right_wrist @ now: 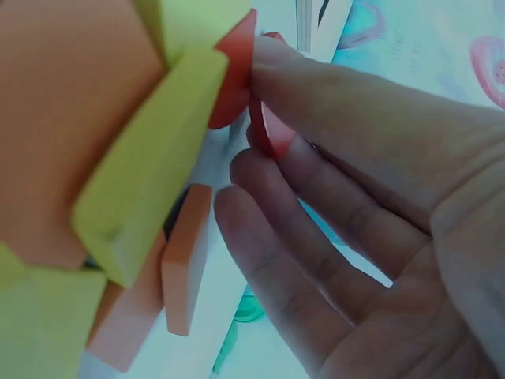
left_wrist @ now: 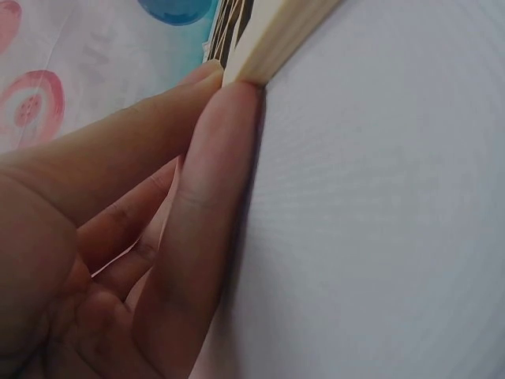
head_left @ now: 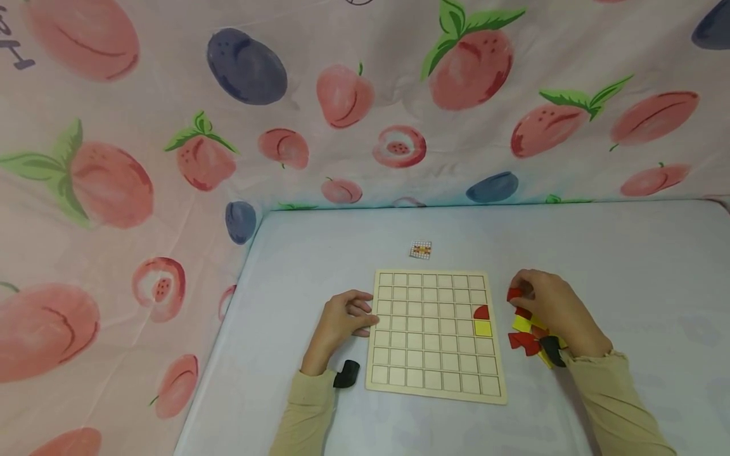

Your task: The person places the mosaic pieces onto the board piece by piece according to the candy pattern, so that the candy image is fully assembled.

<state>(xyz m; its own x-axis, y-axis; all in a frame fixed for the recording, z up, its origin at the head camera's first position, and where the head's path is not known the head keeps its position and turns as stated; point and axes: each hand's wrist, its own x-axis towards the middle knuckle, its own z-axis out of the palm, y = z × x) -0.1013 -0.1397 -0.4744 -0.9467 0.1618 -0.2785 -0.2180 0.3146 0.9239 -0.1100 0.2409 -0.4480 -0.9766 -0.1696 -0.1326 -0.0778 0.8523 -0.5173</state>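
Note:
A wooden grid board (head_left: 431, 335) lies on the table, with a red quarter-round piece (head_left: 481, 311) directly above a yellow square (head_left: 483, 328) in its right column. My left hand (head_left: 338, 321) pinches the board's left edge; in the left wrist view, thumb and finger of that hand (left_wrist: 181, 189) meet at the wooden rim (left_wrist: 276, 39). Right of the board, my right hand (head_left: 556, 309) pinches a red piece (head_left: 514, 294) above a small pile. The right wrist view shows this hand (right_wrist: 355, 197) with the red piece (right_wrist: 272, 130) between thumb and fingers, beside yellow pieces (right_wrist: 150, 166) and orange ones (right_wrist: 187, 260).
A small patterned card (head_left: 421, 250) lies behind the board. The pile holds red pieces (head_left: 526, 342) and yellow ones (head_left: 521, 323), near the right wrist's black device (head_left: 551, 350). Another black device (head_left: 346, 374) is at the left wrist. Fruit-printed cloth (head_left: 342, 158) rises behind the table.

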